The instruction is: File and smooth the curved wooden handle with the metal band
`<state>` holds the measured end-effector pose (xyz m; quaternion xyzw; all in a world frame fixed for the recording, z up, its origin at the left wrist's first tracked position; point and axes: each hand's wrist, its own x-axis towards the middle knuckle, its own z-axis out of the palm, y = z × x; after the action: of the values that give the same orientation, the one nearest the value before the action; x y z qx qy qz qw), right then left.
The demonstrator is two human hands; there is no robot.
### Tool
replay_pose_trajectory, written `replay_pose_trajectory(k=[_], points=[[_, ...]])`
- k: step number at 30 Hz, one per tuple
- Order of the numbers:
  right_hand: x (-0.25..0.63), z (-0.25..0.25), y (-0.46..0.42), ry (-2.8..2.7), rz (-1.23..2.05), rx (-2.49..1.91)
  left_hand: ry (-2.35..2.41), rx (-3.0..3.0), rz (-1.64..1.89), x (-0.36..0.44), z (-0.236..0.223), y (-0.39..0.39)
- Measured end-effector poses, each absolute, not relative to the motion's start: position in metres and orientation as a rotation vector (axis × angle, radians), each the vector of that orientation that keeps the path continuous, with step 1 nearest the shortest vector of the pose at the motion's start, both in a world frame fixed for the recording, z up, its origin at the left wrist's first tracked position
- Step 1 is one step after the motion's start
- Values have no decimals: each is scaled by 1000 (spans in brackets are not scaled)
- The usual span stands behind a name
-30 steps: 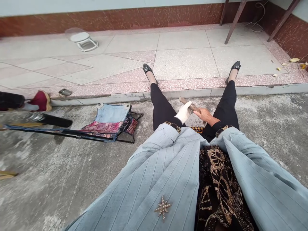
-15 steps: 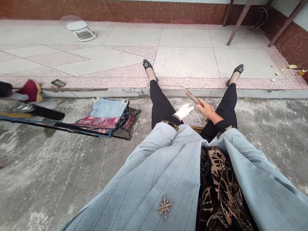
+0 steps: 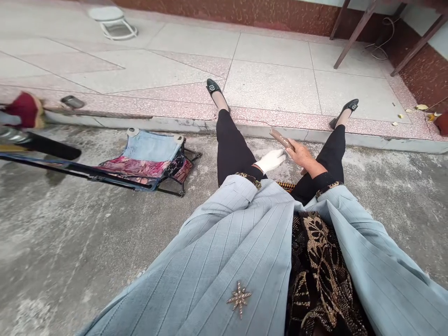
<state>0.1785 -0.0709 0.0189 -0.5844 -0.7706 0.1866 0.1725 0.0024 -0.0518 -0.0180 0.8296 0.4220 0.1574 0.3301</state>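
Note:
I sit on a concrete floor with my legs spread toward a tiled step. My right hand [image 3: 304, 157] is bare and closed round a short brown stick [image 3: 280, 137] that points up and to the left. My left hand [image 3: 272, 160] wears a white glove, its fingers stretched out flat with the tips just below the stick. Both hands hover between my knees, above a patterned yellow-and-black object [image 3: 287, 186] on the ground.
A folded camp stool [image 3: 149, 161] with blue and pink fabric lies to the left. Dark long objects [image 3: 42, 148] and a red item [image 3: 24, 110] lie at the far left. A white stand [image 3: 112, 21] sits far back. Metal legs [image 3: 353, 35] rise at the back right.
My left hand has let go of the stick and opened, its fingers now stretched out under it. The right hand keeps the stick. The view tilted down and shifted slightly.

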Motion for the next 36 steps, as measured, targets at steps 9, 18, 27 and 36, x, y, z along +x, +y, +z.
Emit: replay_pose_trajectory(k=[9, 18, 27, 36], points=[[178, 32, -72, -2180, 653, -1793, 1219, 2233, 292, 9, -10, -59], [165, 37, -69, -2362, 459, -1743, 1288, 2183, 320, -6, -3, -69], [174, 61, -54, -2707, 151, -2010, 1238, 2408, 246, -21, 25, -65], [187, 105, -46, -3107, 138, -1667, 729, 1941, 439, -41, 69, 1]])
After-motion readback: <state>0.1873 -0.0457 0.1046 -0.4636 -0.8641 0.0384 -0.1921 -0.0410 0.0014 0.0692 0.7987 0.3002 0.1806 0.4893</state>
